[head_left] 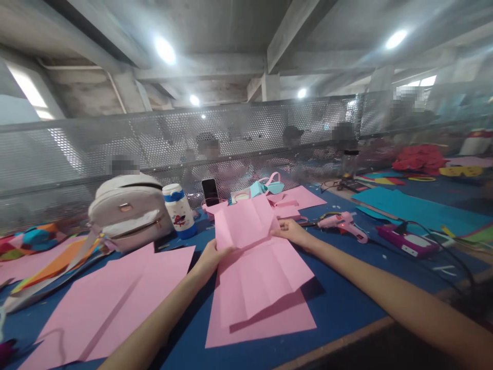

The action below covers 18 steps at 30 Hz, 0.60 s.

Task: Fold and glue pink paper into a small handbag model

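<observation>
A creased sheet of pink paper (265, 262) is held up and tilted, with fold lines running across and along it. My left hand (215, 257) grips its left edge, thumb on top. On the opposite edge, my right hand (290, 231) pinches the sheet between thumb and fingers. Beneath lies a flat pink sheet (269, 336) on the blue table (346, 293). To the left, more pink sheets (111, 293) overlap each other. A pink glue gun (342, 223) rests to the right of my right hand.
Behind stand a backpack (131, 210), a water bottle (179, 213) and a phone (210, 190). Right of me are a purple power strip (408, 241) with cords and blue sheets (419, 205). A perforated metal partition (246, 139) closes off the back, with people beyond it.
</observation>
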Tool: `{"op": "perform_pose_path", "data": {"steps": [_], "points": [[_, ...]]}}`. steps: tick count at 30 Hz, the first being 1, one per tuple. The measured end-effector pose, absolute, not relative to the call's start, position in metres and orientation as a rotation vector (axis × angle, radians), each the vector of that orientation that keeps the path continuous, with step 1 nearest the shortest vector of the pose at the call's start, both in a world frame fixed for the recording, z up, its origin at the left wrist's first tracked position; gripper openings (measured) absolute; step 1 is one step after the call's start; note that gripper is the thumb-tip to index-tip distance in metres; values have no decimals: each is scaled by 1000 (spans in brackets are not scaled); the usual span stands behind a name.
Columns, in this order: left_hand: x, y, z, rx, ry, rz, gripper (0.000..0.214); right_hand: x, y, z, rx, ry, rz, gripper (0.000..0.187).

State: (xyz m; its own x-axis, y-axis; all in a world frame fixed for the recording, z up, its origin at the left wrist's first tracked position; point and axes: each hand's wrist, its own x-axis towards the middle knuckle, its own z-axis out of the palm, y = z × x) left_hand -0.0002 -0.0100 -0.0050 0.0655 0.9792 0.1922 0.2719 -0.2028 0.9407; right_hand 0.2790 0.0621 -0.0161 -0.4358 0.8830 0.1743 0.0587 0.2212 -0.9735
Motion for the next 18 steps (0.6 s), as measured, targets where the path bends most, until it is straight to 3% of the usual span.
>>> {"op": "perform_pose_path", "data": {"steps": [3,6,18], "points": [[-6,-10,-6,1573,1296,1051,19,280,65,-21,-923,-1725,1327,34],[-11,-6,-8,1578,1349,1000,16,283,70,-24,-954,-1759,1347,23],[-25,8,-14,1497,1394,1187,23,284,81,-26,-923,-1788,1315,32]]}}
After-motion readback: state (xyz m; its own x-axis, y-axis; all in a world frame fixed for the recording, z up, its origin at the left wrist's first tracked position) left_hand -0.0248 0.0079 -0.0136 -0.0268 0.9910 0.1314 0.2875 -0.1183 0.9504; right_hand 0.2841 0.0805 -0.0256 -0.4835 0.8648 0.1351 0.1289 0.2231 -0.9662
